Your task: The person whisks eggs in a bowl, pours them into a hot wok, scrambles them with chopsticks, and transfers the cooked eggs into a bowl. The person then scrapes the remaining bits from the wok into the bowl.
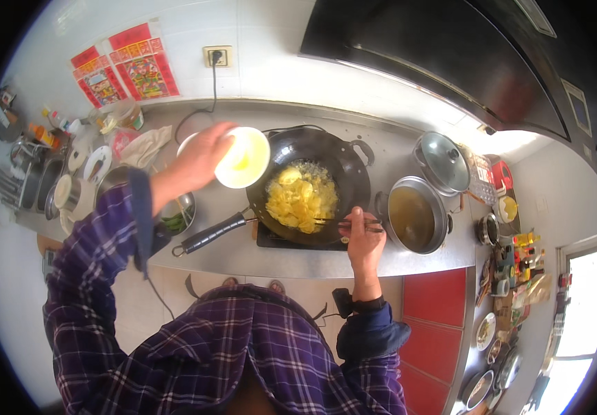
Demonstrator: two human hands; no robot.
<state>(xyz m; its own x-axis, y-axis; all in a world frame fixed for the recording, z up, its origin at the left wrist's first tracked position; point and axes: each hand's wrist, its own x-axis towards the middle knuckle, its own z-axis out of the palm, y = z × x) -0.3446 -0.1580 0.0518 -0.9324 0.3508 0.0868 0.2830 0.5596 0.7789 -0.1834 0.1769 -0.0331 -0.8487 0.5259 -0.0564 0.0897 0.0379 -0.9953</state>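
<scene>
My left hand (202,155) grips a white bowl (258,155), tipped beside the left rim of the wok. Yellow residue coats the bowl's inside. Below and to its right, the dark wok (353,171) sits on a black electric cooktop (272,241), its long black handle (212,234) pointing left. Inside, yellow cooked egg (298,202) lies in bubbling oil. My right hand (365,241) holds dark chopsticks (332,220) over the wok's right edge, with their tips at the egg. Blur softens the left hand and bowl.
Right of the wok stands a metal pot (411,182) of brown liquid, with a glass-lidded pot (446,163) behind. A metal bowl with green vegetables (175,223) is at left. Several bottles (527,254) crowd the right counter. The range hood (433,62) overhangs.
</scene>
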